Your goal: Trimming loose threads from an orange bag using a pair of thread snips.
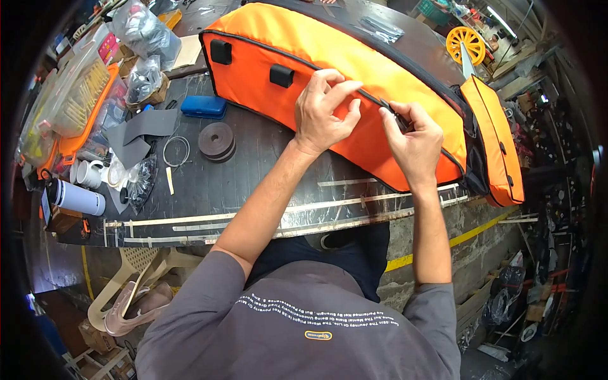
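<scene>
A large orange bag (253, 79) with black piping lies across the table. Above its front face is my left hand (324, 114), with thumb and forefinger apart and the other fingers bent; I see nothing held in it. My right hand (415, 139) is closed on a small dark metal tool (400, 120), whose tip is close to the black piping (373, 98). My fingers hide most of the tool, so its kind is unclear. Left of my left hand, two black tabs (282, 75) are fixed to the orange cloth.
A black strap roll (216, 141), a blue case (203, 107) and grey scraps (149, 123) lie left of the bag. Plastic boxes (79, 104), mugs (88, 173) and a white tumbler (79, 197) crowd the left side. An orange piece (500, 149) hangs at the table's right end.
</scene>
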The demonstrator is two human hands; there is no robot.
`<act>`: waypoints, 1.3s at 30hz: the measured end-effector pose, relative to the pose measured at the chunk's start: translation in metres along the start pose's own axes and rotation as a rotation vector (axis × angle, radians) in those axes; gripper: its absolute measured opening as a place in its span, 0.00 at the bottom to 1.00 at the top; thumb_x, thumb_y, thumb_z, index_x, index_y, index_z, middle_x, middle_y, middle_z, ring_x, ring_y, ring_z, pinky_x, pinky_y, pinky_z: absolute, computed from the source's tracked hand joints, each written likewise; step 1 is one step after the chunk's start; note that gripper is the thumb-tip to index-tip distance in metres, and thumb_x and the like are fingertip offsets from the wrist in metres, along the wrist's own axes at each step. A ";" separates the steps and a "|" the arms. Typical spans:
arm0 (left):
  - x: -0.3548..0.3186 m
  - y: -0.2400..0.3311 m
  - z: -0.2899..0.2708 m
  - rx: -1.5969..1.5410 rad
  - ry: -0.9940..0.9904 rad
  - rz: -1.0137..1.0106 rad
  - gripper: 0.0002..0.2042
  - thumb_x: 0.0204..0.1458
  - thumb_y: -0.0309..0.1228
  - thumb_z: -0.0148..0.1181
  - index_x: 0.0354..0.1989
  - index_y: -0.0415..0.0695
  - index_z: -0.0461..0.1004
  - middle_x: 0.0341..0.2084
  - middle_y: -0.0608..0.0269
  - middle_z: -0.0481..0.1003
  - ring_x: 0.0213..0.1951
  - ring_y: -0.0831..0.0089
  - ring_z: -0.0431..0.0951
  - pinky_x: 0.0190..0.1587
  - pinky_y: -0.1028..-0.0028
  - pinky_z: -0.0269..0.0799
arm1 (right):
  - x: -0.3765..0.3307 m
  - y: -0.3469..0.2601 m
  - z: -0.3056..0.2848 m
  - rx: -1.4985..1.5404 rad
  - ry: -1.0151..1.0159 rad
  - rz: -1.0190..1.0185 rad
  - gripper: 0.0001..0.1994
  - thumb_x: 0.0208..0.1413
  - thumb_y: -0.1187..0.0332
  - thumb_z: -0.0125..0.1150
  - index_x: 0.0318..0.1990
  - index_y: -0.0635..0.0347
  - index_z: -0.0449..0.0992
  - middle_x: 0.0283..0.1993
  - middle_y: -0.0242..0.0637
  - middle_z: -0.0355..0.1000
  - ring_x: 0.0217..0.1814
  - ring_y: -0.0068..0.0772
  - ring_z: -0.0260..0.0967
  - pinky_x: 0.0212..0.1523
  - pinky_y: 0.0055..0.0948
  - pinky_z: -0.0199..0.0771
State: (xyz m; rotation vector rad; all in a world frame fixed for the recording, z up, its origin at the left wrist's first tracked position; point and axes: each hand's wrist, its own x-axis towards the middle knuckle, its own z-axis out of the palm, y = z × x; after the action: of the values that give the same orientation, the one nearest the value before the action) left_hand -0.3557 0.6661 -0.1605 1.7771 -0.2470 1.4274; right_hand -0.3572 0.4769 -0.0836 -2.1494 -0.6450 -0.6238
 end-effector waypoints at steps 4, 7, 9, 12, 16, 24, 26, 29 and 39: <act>0.003 -0.010 0.004 0.092 -0.057 0.167 0.12 0.49 0.27 0.78 0.42 0.51 0.87 0.48 0.64 0.82 0.40 0.61 0.85 0.41 0.62 0.82 | -0.009 -0.004 0.013 0.043 0.042 0.149 0.11 0.60 0.66 0.80 0.43 0.64 0.87 0.32 0.39 0.87 0.31 0.24 0.83 0.36 0.29 0.82; -0.002 -0.009 0.009 0.111 -0.029 0.115 0.09 0.50 0.28 0.78 0.39 0.51 0.86 0.44 0.67 0.82 0.37 0.64 0.85 0.37 0.63 0.79 | -0.014 -0.004 0.019 0.018 0.072 0.195 0.12 0.60 0.65 0.80 0.44 0.63 0.87 0.33 0.40 0.87 0.31 0.26 0.84 0.37 0.30 0.83; -0.001 -0.015 0.007 0.130 -0.056 0.130 0.10 0.50 0.27 0.79 0.39 0.52 0.87 0.42 0.67 0.82 0.36 0.65 0.85 0.36 0.64 0.78 | -0.014 -0.004 0.023 0.024 0.077 0.197 0.13 0.60 0.64 0.80 0.43 0.63 0.87 0.34 0.41 0.88 0.32 0.28 0.85 0.38 0.31 0.83; -0.001 -0.020 0.007 0.138 -0.075 0.148 0.11 0.49 0.26 0.80 0.40 0.53 0.88 0.40 0.67 0.83 0.35 0.67 0.85 0.34 0.66 0.77 | -0.012 -0.003 0.026 0.011 0.079 0.201 0.13 0.59 0.63 0.81 0.42 0.63 0.87 0.34 0.42 0.88 0.32 0.31 0.86 0.38 0.33 0.84; -0.003 -0.021 0.013 0.070 -0.018 0.134 0.08 0.49 0.27 0.79 0.35 0.52 0.87 0.37 0.71 0.81 0.33 0.68 0.84 0.31 0.63 0.71 | -0.012 -0.001 0.028 0.007 0.076 0.194 0.14 0.59 0.61 0.81 0.40 0.63 0.85 0.33 0.42 0.87 0.32 0.36 0.87 0.38 0.36 0.84; -0.005 -0.019 0.016 0.043 -0.007 0.092 0.07 0.49 0.27 0.79 0.35 0.52 0.87 0.37 0.70 0.81 0.32 0.67 0.84 0.32 0.63 0.72 | -0.012 -0.007 0.032 -0.073 0.085 0.147 0.14 0.59 0.62 0.81 0.39 0.62 0.84 0.33 0.42 0.86 0.32 0.38 0.86 0.37 0.37 0.84; -0.005 -0.020 0.017 0.041 -0.006 0.093 0.07 0.49 0.27 0.79 0.35 0.52 0.87 0.37 0.70 0.81 0.32 0.67 0.84 0.32 0.63 0.72 | -0.012 -0.006 0.033 -0.071 0.090 0.146 0.13 0.59 0.62 0.81 0.39 0.62 0.84 0.33 0.42 0.86 0.32 0.38 0.86 0.37 0.37 0.84; -0.004 -0.021 0.016 0.043 -0.005 0.098 0.07 0.49 0.28 0.79 0.35 0.52 0.87 0.37 0.70 0.81 0.32 0.67 0.84 0.32 0.63 0.72 | -0.012 -0.003 0.037 -0.051 0.112 0.131 0.13 0.59 0.63 0.81 0.38 0.62 0.83 0.31 0.40 0.86 0.31 0.36 0.85 0.37 0.35 0.83; 0.083 -0.057 -0.094 0.464 0.189 0.197 0.18 0.51 0.24 0.65 0.52 0.48 0.84 0.50 0.54 0.80 0.55 0.53 0.79 0.58 0.57 0.72 | -0.060 0.074 -0.012 0.184 0.353 0.116 0.17 0.65 0.74 0.79 0.57 0.67 0.80 0.51 0.33 0.82 0.49 0.21 0.78 0.53 0.25 0.81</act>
State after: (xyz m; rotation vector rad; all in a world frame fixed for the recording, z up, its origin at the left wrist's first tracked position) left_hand -0.3610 0.7955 -0.1128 2.0046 0.0147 1.8994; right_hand -0.3589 0.4122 -0.1546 -1.8321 -0.3670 -0.8215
